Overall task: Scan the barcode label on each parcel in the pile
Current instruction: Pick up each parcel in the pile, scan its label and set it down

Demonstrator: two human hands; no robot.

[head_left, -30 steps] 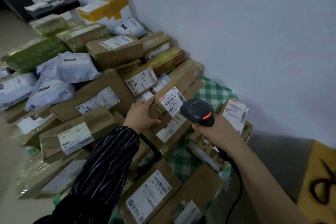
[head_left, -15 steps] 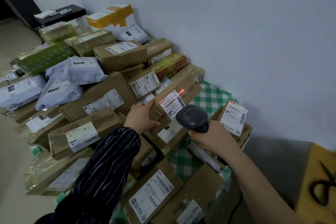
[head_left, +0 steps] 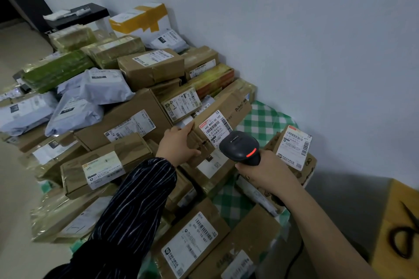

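As the left hand (head_left: 179, 146) grips the box (head_left: 235, 106), its label (head_left: 213, 127) lies just beyond those fingers, facing the scanner (head_left: 239, 146) the right hand (head_left: 265, 173) grips.

Black scissors (head_left: 410, 216) lie on a yellow surface (head_left: 390, 206).

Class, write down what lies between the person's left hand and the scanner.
Head view: the end of the long brown box gripped by the left hand, bearing its barcode label, beside the scanner.
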